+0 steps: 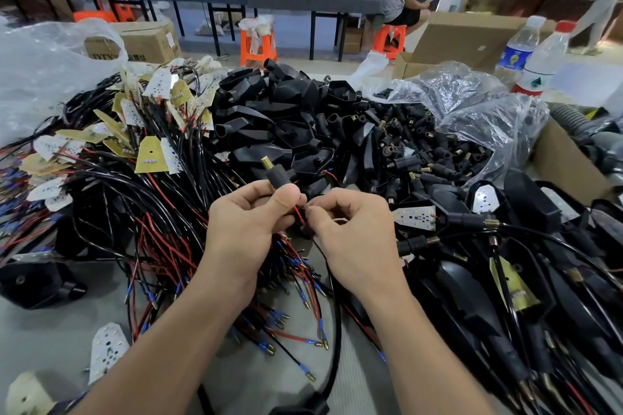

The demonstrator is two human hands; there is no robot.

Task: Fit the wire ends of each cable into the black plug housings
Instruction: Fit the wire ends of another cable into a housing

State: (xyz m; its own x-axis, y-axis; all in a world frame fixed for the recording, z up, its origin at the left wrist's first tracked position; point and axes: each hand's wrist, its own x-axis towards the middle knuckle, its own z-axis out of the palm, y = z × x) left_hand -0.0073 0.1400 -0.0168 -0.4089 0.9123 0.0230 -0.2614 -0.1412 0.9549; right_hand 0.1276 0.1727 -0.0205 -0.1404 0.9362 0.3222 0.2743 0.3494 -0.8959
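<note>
Grey surface [40, 330] carries a heap of black plastic shells [286, 111]. Just before this heap the left grip [242, 222] clasps a black brass-tipped plug housing [278, 177]; the right grip [354, 229] pinches a red wire [298, 212], which should enter straight.

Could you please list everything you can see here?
plug housing: one, black with brass tip, centre
red wire: one, red, below the housing
black shells: heap, black, table centre
small plugs: many, black, clear bag at right
cables: tangle, black and red, left and front
LED boards: many, white or yellow, upper left
water bottles: two, clear, far right
left hand: one, grips the plug housing
right hand: one, pinches the red wire
</note>
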